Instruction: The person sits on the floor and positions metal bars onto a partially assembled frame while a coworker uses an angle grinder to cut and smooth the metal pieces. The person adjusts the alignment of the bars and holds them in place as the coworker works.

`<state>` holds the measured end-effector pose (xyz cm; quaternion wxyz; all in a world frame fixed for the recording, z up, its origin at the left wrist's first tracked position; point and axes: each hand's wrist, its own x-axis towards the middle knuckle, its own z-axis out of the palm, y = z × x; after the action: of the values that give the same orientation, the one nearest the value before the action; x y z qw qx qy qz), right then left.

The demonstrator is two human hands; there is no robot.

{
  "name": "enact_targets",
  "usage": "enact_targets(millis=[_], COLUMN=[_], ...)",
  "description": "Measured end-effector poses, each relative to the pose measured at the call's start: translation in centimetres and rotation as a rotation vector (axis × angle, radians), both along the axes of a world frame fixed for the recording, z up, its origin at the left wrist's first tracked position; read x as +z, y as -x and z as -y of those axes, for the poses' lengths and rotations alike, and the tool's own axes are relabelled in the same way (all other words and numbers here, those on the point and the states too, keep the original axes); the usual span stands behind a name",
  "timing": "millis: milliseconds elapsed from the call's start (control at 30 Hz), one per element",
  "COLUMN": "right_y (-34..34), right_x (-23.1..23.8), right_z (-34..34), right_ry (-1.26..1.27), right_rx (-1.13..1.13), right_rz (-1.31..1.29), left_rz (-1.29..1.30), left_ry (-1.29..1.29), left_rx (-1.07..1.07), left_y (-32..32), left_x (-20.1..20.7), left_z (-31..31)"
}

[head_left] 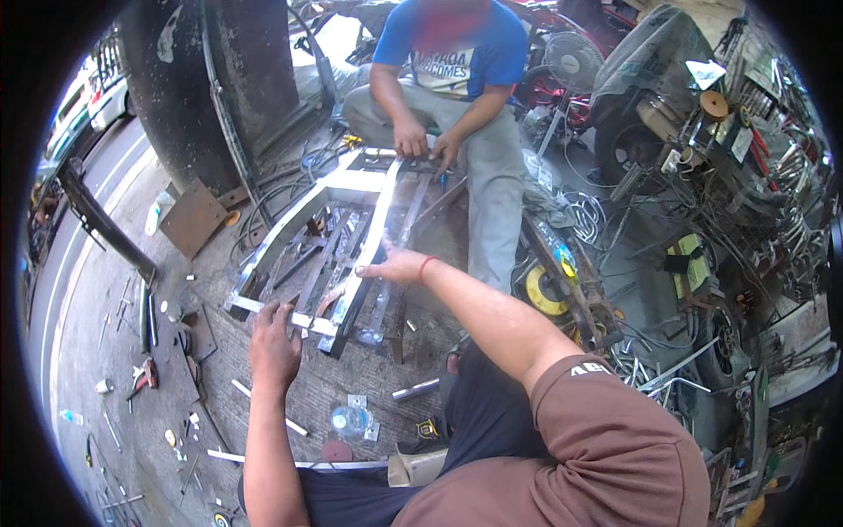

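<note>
A welded metal frame (379, 220) of shiny bars, tapering toward its far end, lies over darker flat bars in front of me. My left hand (275, 344) has its fingers curled at the frame's near crossbar, by the left corner. Partway along the right rail, my right hand (399, 265) grips the metal, its thumb on the near side and its other fingers partly hidden. A red string circles that wrist. Across from me sits a co-worker in a blue shirt (505, 53), both hands at the far end of the frame.
Near my legs are a clear plastic bottle (349, 421), a tape measure (427, 429) and a cut metal tube (415, 390). Red-handled pliers (144, 376) and scraps litter the left ground. A yellow disc (546, 292), cables and piled metal parts crowd the right. A dark pillar (211, 88) stands far left.
</note>
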<state>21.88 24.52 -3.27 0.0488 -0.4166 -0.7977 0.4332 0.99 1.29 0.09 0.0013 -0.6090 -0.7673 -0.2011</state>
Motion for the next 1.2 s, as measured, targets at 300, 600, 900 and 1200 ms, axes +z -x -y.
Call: enact_targets(millis=[300, 600, 900, 1200], right_y=[0.0, 0.0, -0.5, -0.6], right_x=[0.2, 1.5, 1.8, 2.2], right_z=[0.3, 1.0, 0.9, 1.0], right_ry=[0.054, 0.016, 0.039, 0.032], right_rx=[-0.04, 0.0, 0.032, 0.045], right_rz=[-0.001, -0.059, 0.047, 0.046], left_rz=[0.015, -0.011, -0.015, -0.034], left_ry=[-0.009, -0.021, -0.051, -0.068], left_rx=[0.015, 0.002, -0.024, -0.022], left_y=[-0.1, 0.0, 0.1, 0.0], left_x=[-0.2, -0.1, -0.5, -0.6], left_z=[0.2, 0.0, 0.0, -0.1])
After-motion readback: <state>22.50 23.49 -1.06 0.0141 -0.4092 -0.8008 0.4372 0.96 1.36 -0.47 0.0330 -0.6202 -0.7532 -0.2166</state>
